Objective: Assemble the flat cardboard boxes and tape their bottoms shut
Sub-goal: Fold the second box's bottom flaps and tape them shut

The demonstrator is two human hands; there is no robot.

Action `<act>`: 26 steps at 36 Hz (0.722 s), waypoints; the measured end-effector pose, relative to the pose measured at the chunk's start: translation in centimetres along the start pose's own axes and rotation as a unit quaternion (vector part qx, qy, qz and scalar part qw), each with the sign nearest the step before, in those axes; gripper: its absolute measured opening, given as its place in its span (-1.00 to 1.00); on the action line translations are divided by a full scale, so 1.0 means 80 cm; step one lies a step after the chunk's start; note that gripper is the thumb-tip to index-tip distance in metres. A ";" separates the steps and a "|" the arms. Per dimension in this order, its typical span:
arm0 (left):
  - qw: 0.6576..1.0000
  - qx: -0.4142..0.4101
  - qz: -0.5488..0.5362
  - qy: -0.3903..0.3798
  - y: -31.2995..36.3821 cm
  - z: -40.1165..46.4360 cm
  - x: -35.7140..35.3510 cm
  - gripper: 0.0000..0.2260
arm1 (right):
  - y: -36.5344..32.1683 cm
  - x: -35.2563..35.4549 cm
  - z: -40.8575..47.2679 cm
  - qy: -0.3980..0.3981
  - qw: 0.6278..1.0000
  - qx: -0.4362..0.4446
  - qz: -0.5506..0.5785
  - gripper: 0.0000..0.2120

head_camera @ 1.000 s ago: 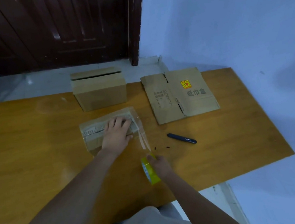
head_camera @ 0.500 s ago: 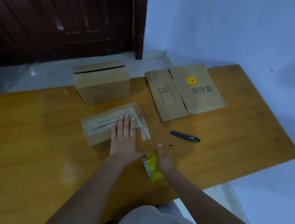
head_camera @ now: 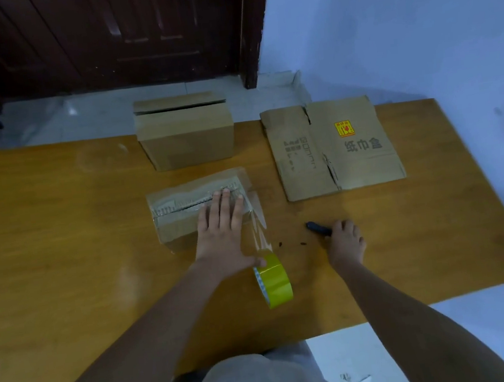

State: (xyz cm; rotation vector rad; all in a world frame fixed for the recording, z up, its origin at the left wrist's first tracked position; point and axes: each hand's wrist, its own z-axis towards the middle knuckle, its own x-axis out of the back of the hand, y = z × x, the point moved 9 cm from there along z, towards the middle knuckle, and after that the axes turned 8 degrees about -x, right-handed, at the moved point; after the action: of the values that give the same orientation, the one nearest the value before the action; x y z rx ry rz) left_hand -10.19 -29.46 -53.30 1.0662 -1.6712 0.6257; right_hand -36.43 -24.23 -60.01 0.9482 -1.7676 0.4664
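One head-worn view only, wide-angle, looking forward and down from above the near table [head_camera: 64,277] edge. Both forearms enter from the bottom, close to the lens. Far side shows the door [head_camera: 129,31] and wall [head_camera: 399,30]. No second view.

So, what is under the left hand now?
The left hand presses flat on the taped box, over the clear tape along its seam. The seam's right part is hidden beneath the hand.

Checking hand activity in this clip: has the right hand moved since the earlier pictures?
Yes. The right hand has left the tape roll and gone right across the table to the dark cutter, fingers curled on it.
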 end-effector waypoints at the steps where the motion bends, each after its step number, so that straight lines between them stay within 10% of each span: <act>1: 1.000 0.000 -0.001 -0.001 0.000 0.000 0.000 0.20 | 0.003 -0.003 -0.002 0.011 1.000 0.008 -0.008 -0.72; 10: 1.000 -0.009 0.005 -0.003 0.002 0.000 -0.002 0.17 | -0.044 0.036 -0.063 -0.010 0.961 0.213 0.176 -0.75; 26: 1.000 -0.024 0.013 0.005 0.006 -0.001 0.000 0.15 | -0.102 0.083 -0.115 0.026 0.950 0.301 0.082 -0.71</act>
State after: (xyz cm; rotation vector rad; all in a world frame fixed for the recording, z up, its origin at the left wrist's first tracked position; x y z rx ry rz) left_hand -10.60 -29.13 -53.24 1.0062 -1.6847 0.6033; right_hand -25.56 -25.37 -51.29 1.1896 -1.6879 1.1730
